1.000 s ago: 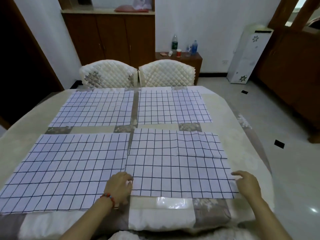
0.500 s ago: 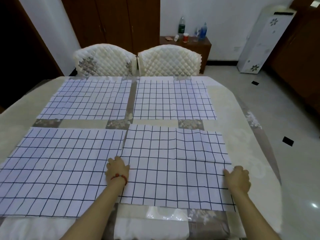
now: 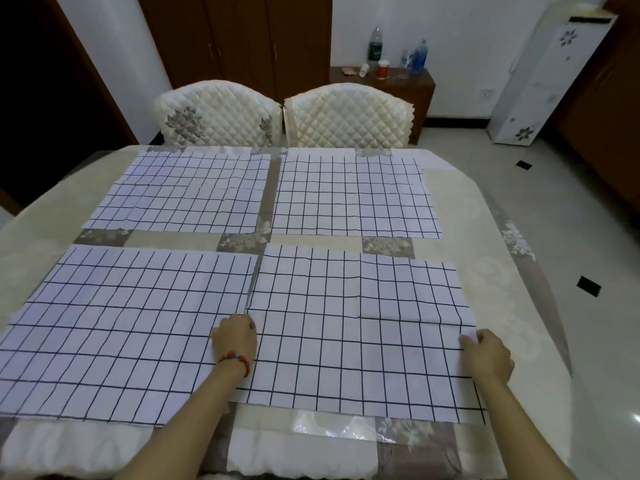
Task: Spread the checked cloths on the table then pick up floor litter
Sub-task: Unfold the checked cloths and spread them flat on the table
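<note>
Four white cloths with dark checks lie flat on the table [image 3: 485,271]. The far left cloth [image 3: 187,195] and far right cloth [image 3: 349,195] sit side by side, with the near left cloth [image 3: 121,323] in front. The near right cloth [image 3: 346,341] lies between my hands. My left hand [image 3: 235,339], with a red bead bracelet at the wrist, has its fingers curled on that cloth's left edge. My right hand [image 3: 488,355] pinches its right edge, where a small bit of fabric is lifted.
Two quilted cream chairs [image 3: 218,116] [image 3: 349,116] stand at the table's far side. Behind them a low wooden cabinet [image 3: 415,84] carries bottles and cups. A tall white unit [image 3: 547,74] stands at the right wall. Small dark squares [image 3: 588,285] mark the tiled floor to the right.
Both hands have slid forward from the near right cloth's front corners up along its side edges. The view has tilted down and moved closer to the table.
</note>
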